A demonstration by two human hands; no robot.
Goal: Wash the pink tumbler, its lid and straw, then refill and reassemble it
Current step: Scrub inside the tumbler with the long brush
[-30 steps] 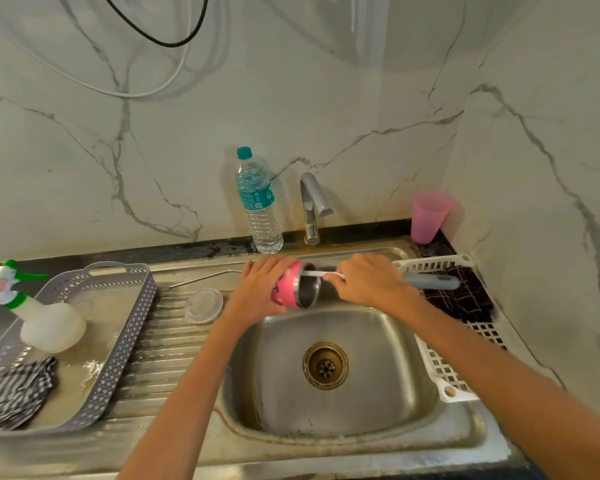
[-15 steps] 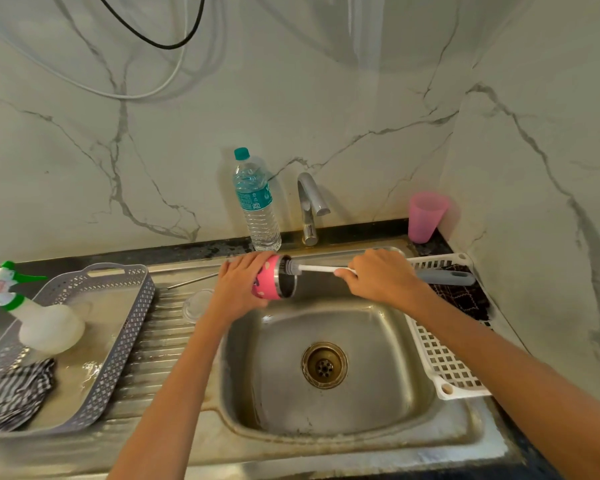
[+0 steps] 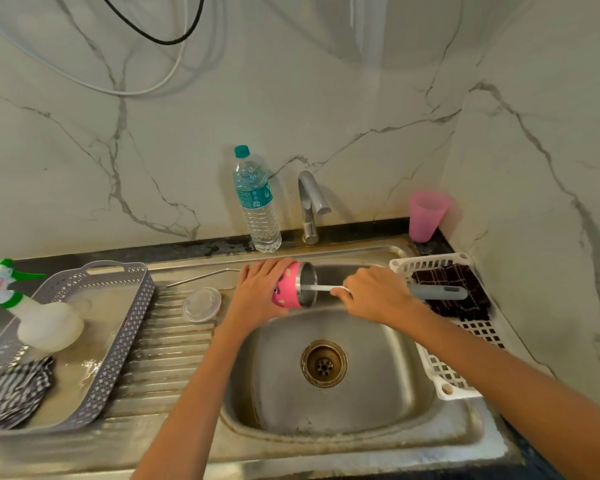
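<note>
Left hand [image 3: 257, 292] grips pink tumbler [image 3: 286, 289] sideways over sink [image 3: 378, 393]; right hand [image 3: 374, 294] grips bottle brush [image 3: 437, 293], stem inside tumbler. Water bottle [image 3: 257, 202] teal label: text illegible.

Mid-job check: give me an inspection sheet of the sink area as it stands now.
Surface: steel sink with a ribbed drainboard on its left; no water seen at the tap.
Job's things: tumbler on its side over the sink, mouth to the right, brush stem inside; lid and straw lie on the drainboard.
Clutter: spray bottle in the grey tray, striped cloth at its near end; dark cloth in the white basket; water bottle and pink cup by the wall.
Grippers: left hand grips the tumbler; right hand holds the brush.
Cables: black cable and white cable hang high on the wall.
Surroundings: marble wall behind and to the right.
</note>
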